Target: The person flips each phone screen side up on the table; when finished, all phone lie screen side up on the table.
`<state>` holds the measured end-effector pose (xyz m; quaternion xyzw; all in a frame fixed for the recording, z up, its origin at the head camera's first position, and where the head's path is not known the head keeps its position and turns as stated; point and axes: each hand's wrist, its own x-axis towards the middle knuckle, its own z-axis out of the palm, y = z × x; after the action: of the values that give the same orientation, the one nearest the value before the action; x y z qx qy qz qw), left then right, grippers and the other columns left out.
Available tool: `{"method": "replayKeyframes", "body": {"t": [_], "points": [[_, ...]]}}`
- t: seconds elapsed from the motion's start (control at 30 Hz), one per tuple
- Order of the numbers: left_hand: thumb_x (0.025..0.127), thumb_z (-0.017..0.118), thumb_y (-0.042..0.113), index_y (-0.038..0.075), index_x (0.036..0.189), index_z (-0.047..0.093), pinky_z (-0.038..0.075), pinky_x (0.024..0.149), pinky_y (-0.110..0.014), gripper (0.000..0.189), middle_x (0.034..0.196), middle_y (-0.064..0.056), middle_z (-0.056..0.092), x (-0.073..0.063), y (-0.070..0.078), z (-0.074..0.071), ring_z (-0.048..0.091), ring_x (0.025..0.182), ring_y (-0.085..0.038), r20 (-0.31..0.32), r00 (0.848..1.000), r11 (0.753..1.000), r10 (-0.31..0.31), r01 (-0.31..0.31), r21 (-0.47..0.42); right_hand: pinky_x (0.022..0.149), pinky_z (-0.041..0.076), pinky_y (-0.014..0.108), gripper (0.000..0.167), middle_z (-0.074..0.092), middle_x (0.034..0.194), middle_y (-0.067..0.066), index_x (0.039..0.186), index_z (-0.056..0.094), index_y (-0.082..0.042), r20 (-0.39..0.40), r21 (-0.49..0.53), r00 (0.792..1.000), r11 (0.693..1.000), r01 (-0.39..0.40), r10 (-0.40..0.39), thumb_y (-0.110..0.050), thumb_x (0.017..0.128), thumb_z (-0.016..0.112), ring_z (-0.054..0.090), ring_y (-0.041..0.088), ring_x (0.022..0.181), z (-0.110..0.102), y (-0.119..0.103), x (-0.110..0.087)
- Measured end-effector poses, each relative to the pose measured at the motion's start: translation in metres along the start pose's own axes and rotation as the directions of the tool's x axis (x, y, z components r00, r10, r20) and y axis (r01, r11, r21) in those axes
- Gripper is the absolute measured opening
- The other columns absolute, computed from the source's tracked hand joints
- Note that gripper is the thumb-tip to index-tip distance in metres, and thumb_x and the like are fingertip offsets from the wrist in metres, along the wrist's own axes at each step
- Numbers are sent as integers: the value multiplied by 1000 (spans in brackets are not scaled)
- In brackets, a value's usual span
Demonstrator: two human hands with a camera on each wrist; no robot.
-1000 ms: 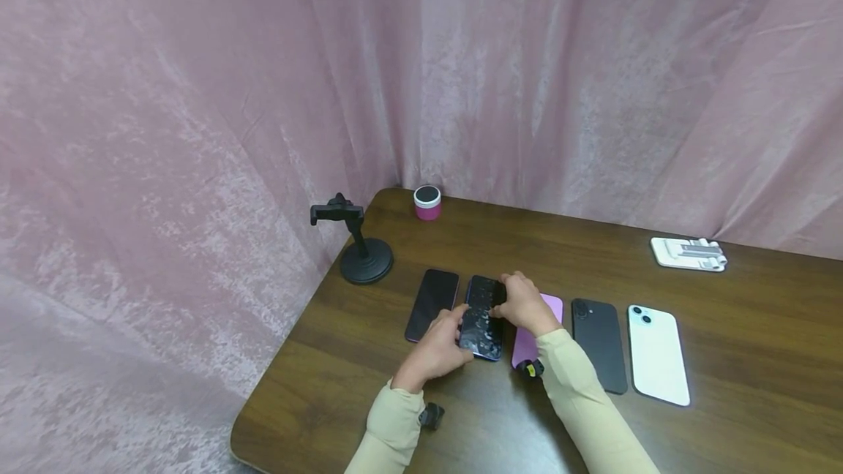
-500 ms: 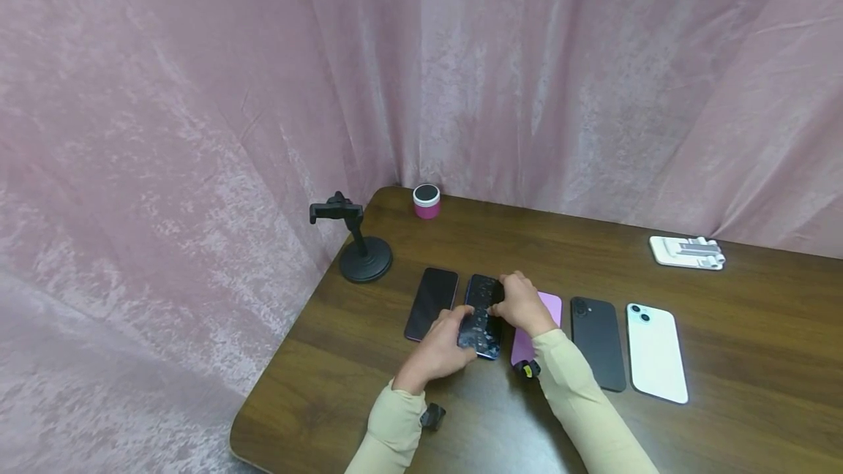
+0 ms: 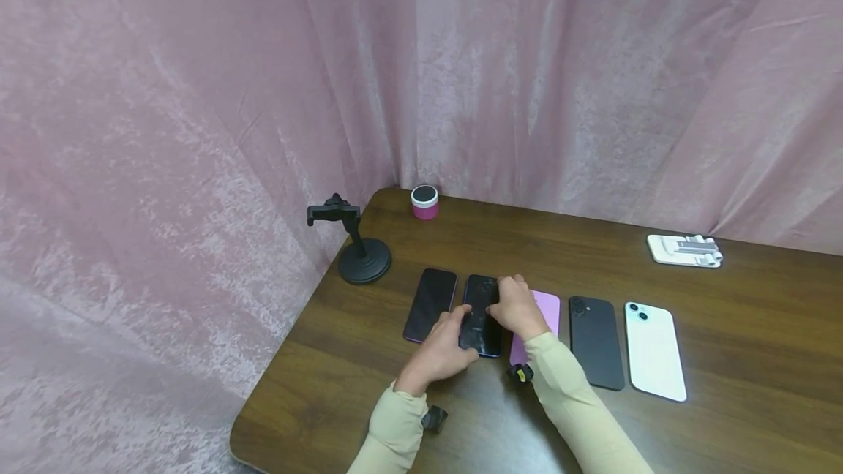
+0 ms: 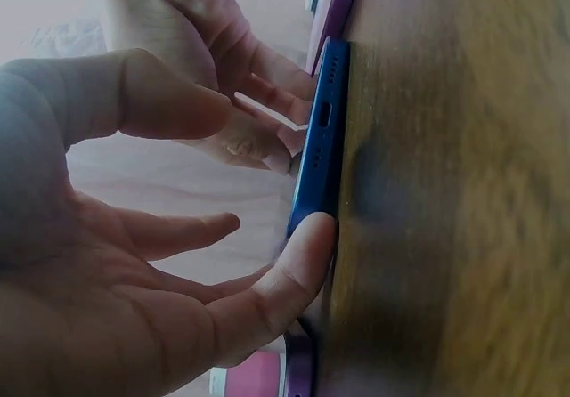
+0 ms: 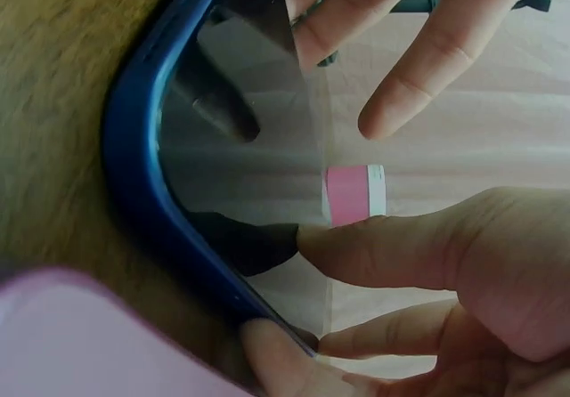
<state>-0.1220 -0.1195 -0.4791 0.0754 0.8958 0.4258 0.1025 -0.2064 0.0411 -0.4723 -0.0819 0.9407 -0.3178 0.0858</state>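
A blue-edged smartphone [image 3: 481, 320] lies face up on the table, its screen dark. My left hand [image 3: 443, 348] is at its lower left. In the left wrist view, one finger [image 4: 307, 259] touches the phone's bottom corner, while the thumb stays off the glass. My right hand [image 3: 518, 306] is at the upper right. In the right wrist view, its thumb [image 5: 383, 247] bends onto the screen and a finger [image 5: 276, 357] lies against the side edge. A second dark-screened phone [image 3: 431, 304] lies to the left. Partly under the right wrist is a pink-purple phone [image 3: 546, 309].
Right of the hands lie a black phone [image 3: 596, 342] and a white phone [image 3: 655, 350], both back up. A black phone stand [image 3: 364, 260] stands at the table's left edge. Behind are a pink and white jar [image 3: 424, 203] and a folded white stand [image 3: 685, 250].
The pale mottled pattern on the blue-edged phone's screen has gone, leaving it dark. Both hands stay at the phone with only slight shifts.
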Motion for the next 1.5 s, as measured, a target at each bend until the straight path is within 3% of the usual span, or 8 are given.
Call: {"method": "replayKeyframes", "body": {"t": [0.3, 0.57, 0.77, 0.87, 0.97, 1.17, 1.3, 1.5], "points": [[83, 72, 8, -1, 151, 38, 40, 104, -54, 77, 142, -25, 44, -1, 6, 0, 41, 134, -38, 35, 999, 999, -34, 33, 33, 66, 53, 45, 38, 54, 109, 33, 114, 63, 18, 5, -34, 1000, 999, -12, 12, 3, 79, 69, 57, 36, 77, -2, -5, -6], [84, 71, 9, -2, 151, 37, 41, 103, -53, 76, 144, -25, 42, 0, 11, 0, 42, 130, -35, 55, 998, 998, -38, 34, 59, 67, 52, 46, 36, 53, 109, 31, 112, 63, 17, -10, -11, 999, 999, -33, 33, 3, 79, 69, 56, 37, 80, -2, -2, -6], [85, 70, 9, -1, 151, 39, 41, 103, -54, 73, 144, -25, 40, -1, 12, 4, 39, 135, -38, 31, 999, 998, -30, 29, 48, 73, 55, 50, 51, 52, 116, 33, 127, 58, 14, -57, 15, 997, 998, -54, 55, -7, 84, 74, 59, 39, 86, -3, 5, -8], [85, 70, 9, 2, 149, 42, 44, 99, -52, 70, 143, -23, 39, 0, 12, 4, 41, 131, -36, -11, 1000, 999, -9, 9, 34, 83, 53, 55, 55, 55, 121, 32, 132, 57, 11, -117, 39, 993, 999, -11, 15, -15, 87, 76, 60, 41, 99, -6, 8, -9], [86, 69, 9, 4, 147, 47, 46, 97, -48, 65, 140, -19, 43, 2, 10, 3, 45, 127, -31, -54, 998, 999, 22, -21, 31, 87, 50, 57, 48, 60, 121, 29, 129, 59, 10, -152, 93, 986, 992, 85, -70, -16, 91, 73, 60, 41, 105, -9, 11, -8], [87, 70, 9, 3, 145, 46, 50, 94, -44, 63, 134, -19, 50, 9, 6, 3, 57, 117, -34, -88, 991, 994, 106, -105, 13, 88, 53, 52, 40, 66, 118, 26, 126, 61, 9, -140, 200, 968, 951, 234, -209, -13, 94, 70, 66, 38, 101, -19, 16, -7], [86, 72, 9, 3, 149, 40, 51, 95, -46, 70, 134, -19, 50, 12, 7, 2, 59, 118, -37, -66, 989, 991, 132, -132, 0, 90, 53, 53, 43, 65, 122, 26, 129, 60, 8, -102, 228, 965, 938, 261, -244, -13, 93, 71, 66, 41, 106, -25, 20, -7], [86, 74, 15, 4, 150, 38, 49, 98, -43, 75, 137, -16, 51, 17, 10, 4, 56, 122, -33, 7, 987, 986, 163, -164, 34, 91, 52, 54, 48, 63, 126, 28, 132, 57, 9, -52, 235, 958, 929, 287, -283, -12, 92, 73, 63, 44, 111, -31, 29, -6]]}}
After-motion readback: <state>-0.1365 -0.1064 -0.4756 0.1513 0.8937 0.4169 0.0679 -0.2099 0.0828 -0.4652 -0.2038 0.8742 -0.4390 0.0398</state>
